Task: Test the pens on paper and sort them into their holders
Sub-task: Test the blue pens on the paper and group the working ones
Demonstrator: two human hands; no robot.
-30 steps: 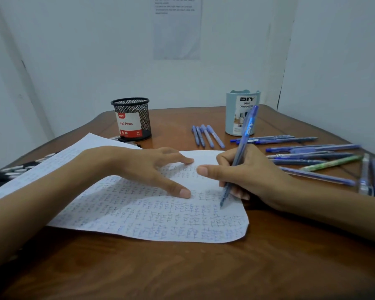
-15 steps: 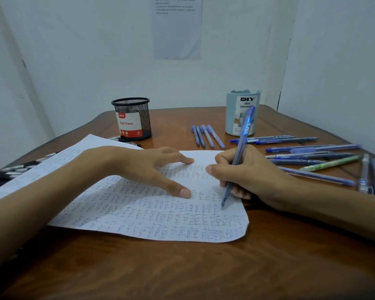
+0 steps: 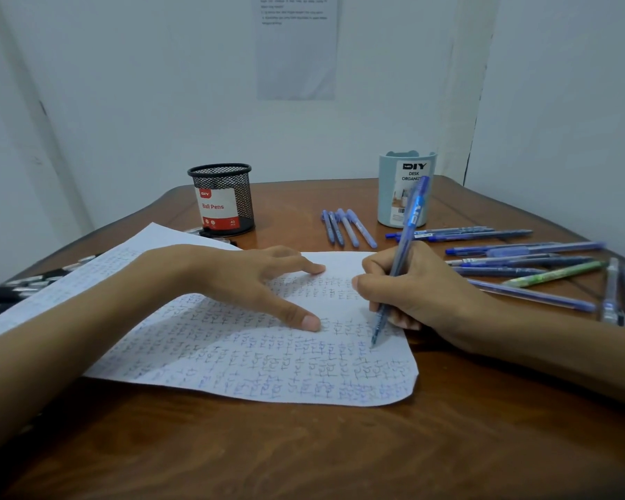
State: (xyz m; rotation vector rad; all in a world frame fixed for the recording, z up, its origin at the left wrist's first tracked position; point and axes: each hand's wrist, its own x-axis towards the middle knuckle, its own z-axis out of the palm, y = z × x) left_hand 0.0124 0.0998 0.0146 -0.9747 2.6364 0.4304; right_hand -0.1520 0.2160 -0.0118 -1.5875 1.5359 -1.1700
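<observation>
Head view: your right hand point(image 3: 423, 294) grips a blue pen point(image 3: 401, 254) in a writing hold, thumb and fingers curled round the lower barrel. The pen stands steep. Its tip points down and toward you and appears to rest on the paper point(image 3: 253, 366) near the right edge. Its top end rises away from you, leaning right, across the front of the pale blue holder point(image 3: 394, 196). The tip sticks out below your fingers, among rows of blue scribbles.

Your left hand point(image 3: 253, 279) lies flat on the paper, fingers straight and spread. It is just left of the right hand, not touching it.

On the table point(image 3: 304, 456), a black mesh cup point(image 3: 222, 200) stands behind the paper. Four pens point(image 3: 347, 229) lie side by side between cup and holder. More loose pens point(image 3: 520, 261) lie scattered beyond your right hand, and dark pens point(image 3: 22, 286) lie at the far left.
</observation>
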